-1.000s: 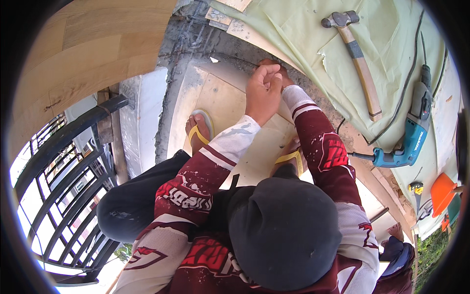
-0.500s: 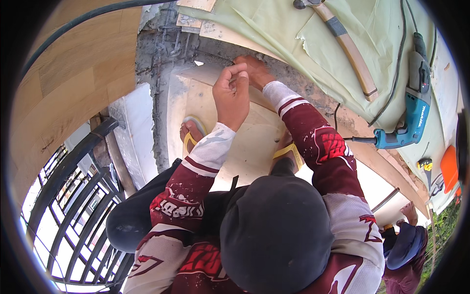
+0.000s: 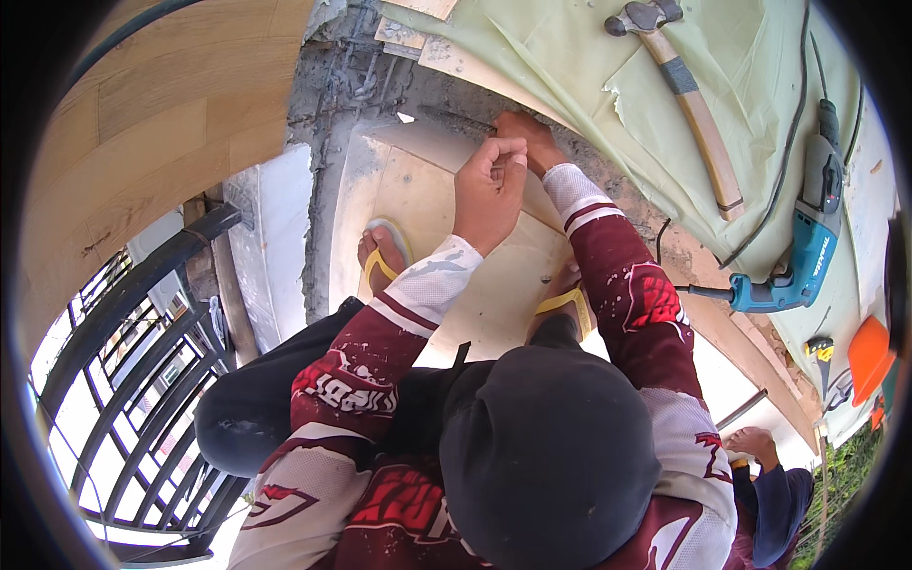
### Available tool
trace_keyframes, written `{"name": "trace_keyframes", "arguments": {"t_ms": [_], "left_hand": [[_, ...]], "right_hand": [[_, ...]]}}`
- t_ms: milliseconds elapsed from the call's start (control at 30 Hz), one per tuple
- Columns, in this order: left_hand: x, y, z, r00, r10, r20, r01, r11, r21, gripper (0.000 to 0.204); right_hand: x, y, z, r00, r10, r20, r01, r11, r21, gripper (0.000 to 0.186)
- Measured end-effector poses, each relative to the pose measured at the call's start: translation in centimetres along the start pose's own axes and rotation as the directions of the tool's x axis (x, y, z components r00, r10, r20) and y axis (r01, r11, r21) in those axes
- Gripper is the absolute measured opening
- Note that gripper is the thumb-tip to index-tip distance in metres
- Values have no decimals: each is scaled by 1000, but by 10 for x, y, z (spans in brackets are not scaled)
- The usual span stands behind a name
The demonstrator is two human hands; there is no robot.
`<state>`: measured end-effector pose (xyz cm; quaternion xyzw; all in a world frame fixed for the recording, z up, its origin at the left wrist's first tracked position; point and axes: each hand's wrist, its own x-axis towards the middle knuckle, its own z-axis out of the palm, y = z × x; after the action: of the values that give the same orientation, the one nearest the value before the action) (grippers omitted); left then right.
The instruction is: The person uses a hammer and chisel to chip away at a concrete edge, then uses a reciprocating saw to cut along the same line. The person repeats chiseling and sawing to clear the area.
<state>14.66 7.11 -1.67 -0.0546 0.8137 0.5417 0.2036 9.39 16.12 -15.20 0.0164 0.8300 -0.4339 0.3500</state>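
My left hand [image 3: 489, 198] hangs in front of my body with its fingers curled in and the thumb close to them. Whatever it may pinch is hidden. Just beyond it, my right hand [image 3: 532, 141] reaches to the rough concrete channel [image 3: 432, 95], fingers bent down and partly covered by the left hand. A thin dark strip, perhaps a bar [image 3: 454, 119], runs along the channel toward the right fingertips. Whether they grip it cannot be seen. Under both hands lies a pale wooden board [image 3: 427, 204] on which my sandalled feet [image 3: 383, 255] stand.
On green sheeting [image 3: 532, 47] lie a hammer [image 3: 698, 119] and a blue corded power drill [image 3: 807, 247]. A curved black railing [image 3: 133, 285] and wood-look flooring [image 3: 190, 123] are at left. An orange thing [image 3: 869, 361] is far right. Another person's hand [image 3: 752, 444] shows lower right.
The view has shifted, so most things sit a little right and lower. My two hands stay close together by the channel, nearly in the same pose. The other person's hand has moved left.
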Motion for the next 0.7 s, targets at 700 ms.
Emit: {"name": "trace_keyframes", "arguments": {"t_ms": [700], "left_hand": [[30, -30, -27, 968, 237, 86, -248, 833, 494, 33]], "right_hand": [[-72, -12, -5, 985, 29, -171, -18, 998, 66, 28]]}}
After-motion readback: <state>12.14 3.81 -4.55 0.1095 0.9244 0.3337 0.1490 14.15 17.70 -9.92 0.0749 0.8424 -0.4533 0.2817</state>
